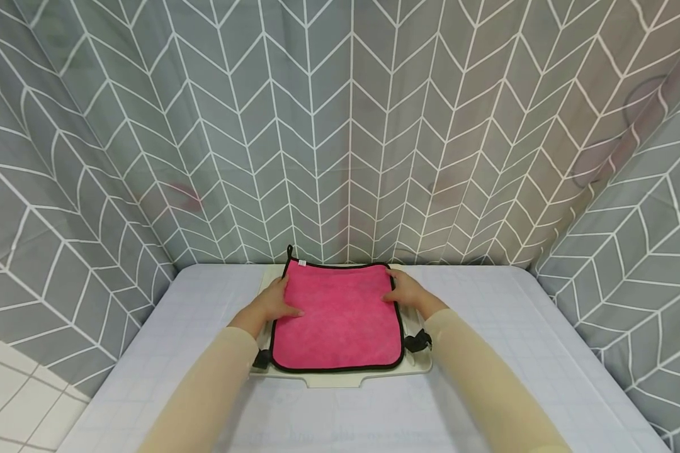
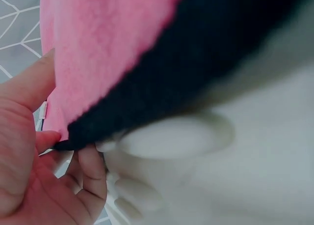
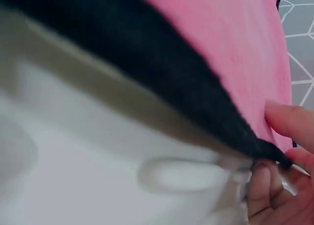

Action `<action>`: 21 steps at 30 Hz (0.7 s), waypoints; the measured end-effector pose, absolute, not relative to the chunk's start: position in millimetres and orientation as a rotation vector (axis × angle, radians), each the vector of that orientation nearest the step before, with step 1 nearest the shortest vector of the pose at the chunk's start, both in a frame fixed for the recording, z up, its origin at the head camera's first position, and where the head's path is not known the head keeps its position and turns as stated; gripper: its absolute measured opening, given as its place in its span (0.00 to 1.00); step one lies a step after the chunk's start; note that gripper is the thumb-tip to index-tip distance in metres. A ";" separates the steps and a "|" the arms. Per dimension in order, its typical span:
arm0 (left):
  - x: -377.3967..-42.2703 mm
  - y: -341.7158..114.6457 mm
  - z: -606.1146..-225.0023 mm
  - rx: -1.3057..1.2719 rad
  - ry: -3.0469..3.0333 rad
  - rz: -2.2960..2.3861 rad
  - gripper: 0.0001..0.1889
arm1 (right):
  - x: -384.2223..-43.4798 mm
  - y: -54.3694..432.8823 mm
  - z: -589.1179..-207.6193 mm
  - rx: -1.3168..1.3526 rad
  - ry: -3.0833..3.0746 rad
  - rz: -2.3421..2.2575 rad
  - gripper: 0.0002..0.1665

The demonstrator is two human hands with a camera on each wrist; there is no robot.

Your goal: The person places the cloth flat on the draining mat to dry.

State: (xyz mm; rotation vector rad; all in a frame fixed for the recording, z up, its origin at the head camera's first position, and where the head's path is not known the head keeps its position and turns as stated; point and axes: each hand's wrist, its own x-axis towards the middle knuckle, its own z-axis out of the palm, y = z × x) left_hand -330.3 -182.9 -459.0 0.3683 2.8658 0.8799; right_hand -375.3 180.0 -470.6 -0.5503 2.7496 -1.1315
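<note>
A pink towel (image 1: 340, 327) with black edging lies spread over a cream-white plastic panel (image 1: 334, 380). At its far left corner are a black hanging loop and a small white tag (image 1: 302, 262). My left hand (image 1: 273, 300) grips the left edge of the towel, thumb on top and other fingers at the underside. Opposite it, my right hand (image 1: 406, 290) pinches the right edge the same way. Both wrist views show the black edging (image 2: 117, 97) raised over the panel, whose surface has oval shapes (image 3: 184, 175). Most of the panel is hidden under the towel.
The panel stands on a table with a white cloth (image 1: 487, 352), close to its far edge. A grey curtain (image 1: 340, 126) with white chevron lines hangs behind and on both sides. Black wrist straps (image 1: 418, 340) show near each forearm. White floor tiles (image 1: 11, 390) are at lower left.
</note>
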 end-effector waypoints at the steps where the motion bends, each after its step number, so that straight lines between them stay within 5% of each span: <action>1: -330.2 -183.6 -458.2 0.357 2.852 0.869 0.57 | -376.1 180.9 -470.5 -0.559 2.745 -1.114 0.53; 15: -328.6 -188.0 -442.8 0.292 2.790 0.691 0.53 | -369.5 179.8 -453.4 -0.605 2.781 -0.859 0.44; 21: -327.2 -184.1 -420.3 0.315 2.841 0.497 0.43 | -370.5 175.3 -428.0 -0.743 2.839 -0.654 0.36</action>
